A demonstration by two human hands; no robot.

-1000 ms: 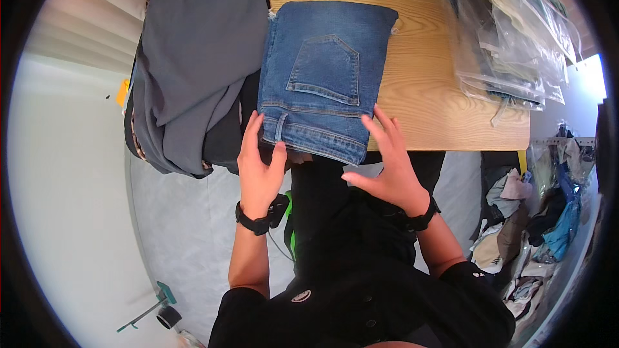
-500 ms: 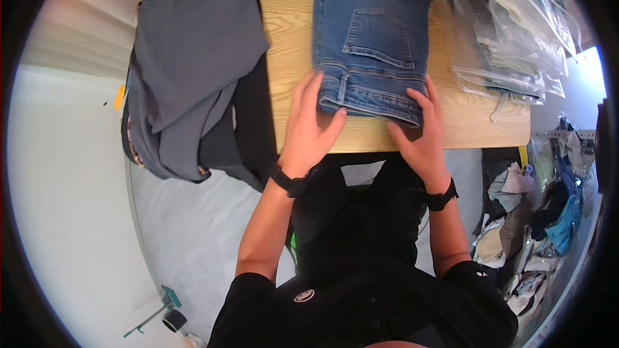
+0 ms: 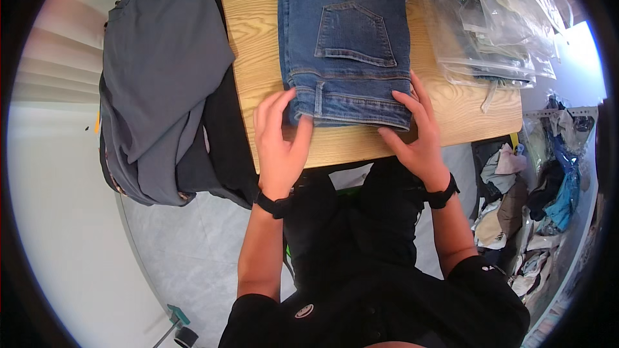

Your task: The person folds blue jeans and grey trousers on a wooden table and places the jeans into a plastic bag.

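Observation:
A pair of blue jeans [image 3: 351, 45] lies folded on the wooden table, back pocket facing up and waistband toward me. At its near left corner, my left hand [image 3: 278, 151] is open, its fingertips against the side and its thumb by the waistband edge. My right hand [image 3: 420, 142] is also open, at the near right corner. One of its fingers rests on top of the waistband, others lie along the side, and the thumb is by the near edge. Neither hand is wrapped round the cloth.
Grey and black garments [image 3: 164, 71] hang over the left side of the wooden table [image 3: 255, 32]. Clear plastic bags with folded clothes [image 3: 490, 45] are stacked at the right. Below them, bundled clothes [image 3: 509, 200] fill a space beside the table. A white wall [image 3: 58, 219] stands left.
The view has shifted, so jeans and table appear further left. My left hand has slid down and outward at the corner, its fingers spread wider. The right hand stays by its corner.

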